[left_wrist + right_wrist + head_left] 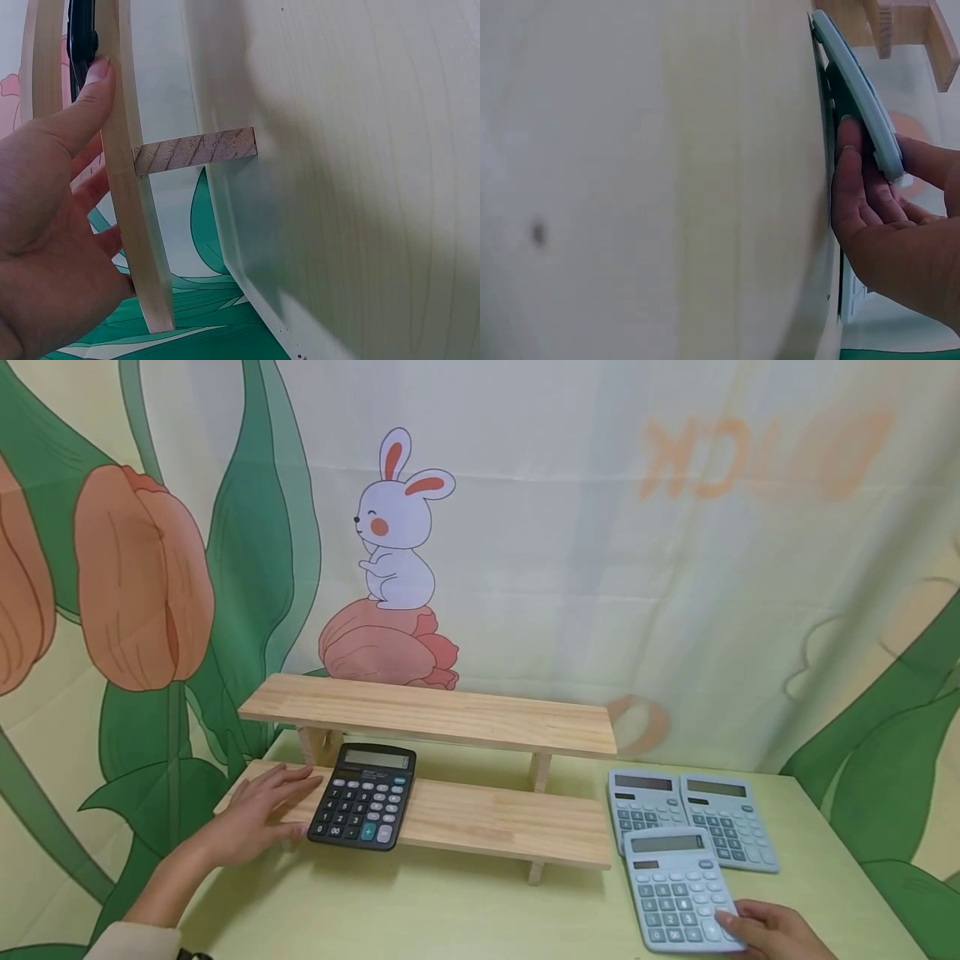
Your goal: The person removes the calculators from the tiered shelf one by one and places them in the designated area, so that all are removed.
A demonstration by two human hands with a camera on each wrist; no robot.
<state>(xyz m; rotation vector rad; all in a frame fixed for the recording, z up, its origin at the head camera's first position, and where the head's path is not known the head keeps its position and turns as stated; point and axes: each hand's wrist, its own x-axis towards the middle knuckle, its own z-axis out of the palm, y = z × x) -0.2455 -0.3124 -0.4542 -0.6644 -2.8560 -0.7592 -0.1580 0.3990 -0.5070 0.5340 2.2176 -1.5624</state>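
Note:
A black calculator [362, 795] leans on the lower wooden shelf [495, 814], its bottom end over the shelf's front edge. My left hand [262, 810] lies beside it with fingers spread over the shelf. In the left wrist view, the thumb [96, 75] is right at the calculator's edge [82, 45]. At the right, my right hand [768, 931] pinches a light blue calculator [678, 889] by its lower right corner, thumb on the front. The right wrist view shows the fingers [851, 172] behind this tilted calculator [862, 94].
Two more light blue calculators, one at the left [648, 802] and one at the right [731, 822], lie on the pale table [465, 918], partly behind the held one. Above the lower shelf runs an upper wooden shelf [427, 710]. A printed curtain [540, 568] hangs behind.

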